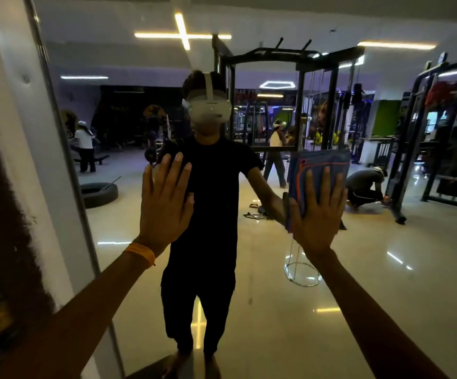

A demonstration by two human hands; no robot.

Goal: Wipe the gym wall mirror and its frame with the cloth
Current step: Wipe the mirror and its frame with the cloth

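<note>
The wall mirror (386, 269) fills most of the view and reflects me and the gym hall. Its thin metal frame (66, 149) runs down the left side against a white wall. My right hand (317, 214) lies flat with straight fingers and presses a folded blue cloth (317, 165) with orange stitching against the glass at chest height. My left hand (164, 203) is flat on the glass too, fingers straight and spread, holding nothing. An orange band sits on my left wrist.
The white wall (11, 110) with a dark painted patch stands left of the frame. The glass reflects a black cable machine (304, 99), weight racks at the right, a tyre on the floor, and several people in the hall.
</note>
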